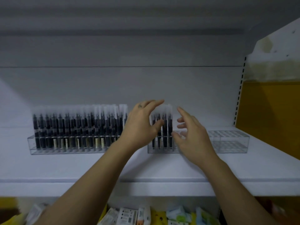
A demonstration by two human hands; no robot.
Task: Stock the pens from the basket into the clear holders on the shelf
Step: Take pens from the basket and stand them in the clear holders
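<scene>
As the spread left hand (142, 124) touches the pens (165, 127) standing at the holder's (230, 142) 9 o'clock end, the right hand (193, 137) hovers open and empty at their 3 o'clock; a nudge could tilt them.

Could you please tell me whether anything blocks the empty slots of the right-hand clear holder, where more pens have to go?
Nothing visible does. The right clear holder has slots to the right of its few standing pens that are bare and open from above. Only the person's own right hand hovers over the nearest ones, fingers spread.
</scene>
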